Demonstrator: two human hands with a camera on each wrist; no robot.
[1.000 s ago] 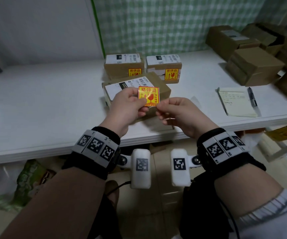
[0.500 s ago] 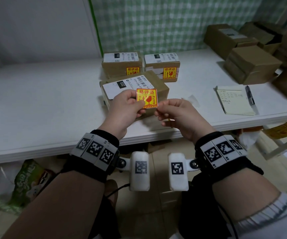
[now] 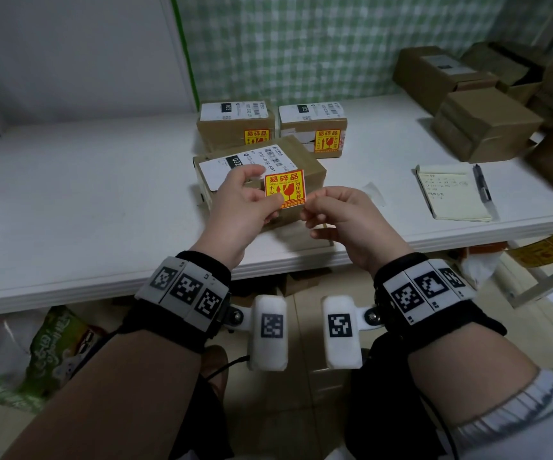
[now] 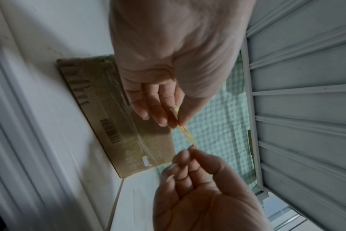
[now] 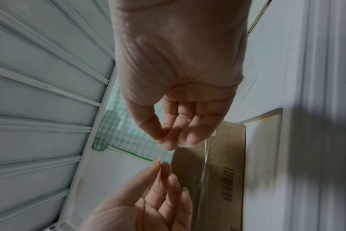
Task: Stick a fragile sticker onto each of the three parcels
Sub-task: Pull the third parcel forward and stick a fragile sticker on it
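**Three parcels, one loose sticker**

We count three parcels on the white worktop (image 3: 69, 194): two stickered at 12 o'clock, the nearest parcel (image 3: 305, 161) bare. Our left hand (image 3: 238, 207) and right hand (image 3: 345, 214) pinch one fragile sticker (image 3: 285, 189) above it. Green checked wall behind.

Glossy paper sticker (image 3: 285, 188), matt cardboard parcel (image 3: 305, 161), smooth glossy white table (image 3: 86, 194)

L hand (image 3: 242, 204) & R hand (image 3: 341, 214) raised close together, fingertips pinching, wrists level.

The held sticker (image 3: 285, 189) reads "易碎品", "小心"; the front parcel's label (image 3: 245, 164) shows "032".
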